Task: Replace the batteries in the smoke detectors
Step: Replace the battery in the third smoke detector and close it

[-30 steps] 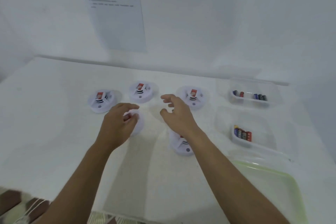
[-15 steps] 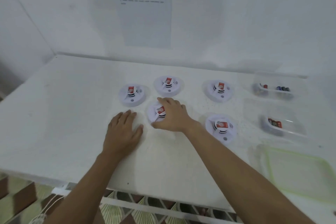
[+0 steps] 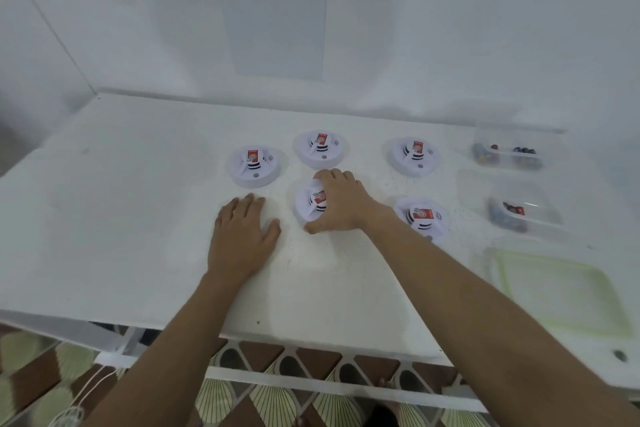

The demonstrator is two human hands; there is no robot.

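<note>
Left hand (image 3: 242,236): palm down, flat on the white table (image 3: 121,218), fingers straight and close together, forearm reaching in from the near edge. Right hand (image 3: 341,206): arched over the middle smoke detector (image 3: 308,204) — fingers curled over its far rim, thumb at its near rim, gripping it. This detector rests on the table just right of the left hand. A second detector (image 3: 422,218) lies beside the right wrist — apart from it.

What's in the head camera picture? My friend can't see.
A right hand grips a white smoke detector on a white table; the left hand rests flat beside it. Four more detectors lie around it, with two clear battery boxes at the right.
</note>
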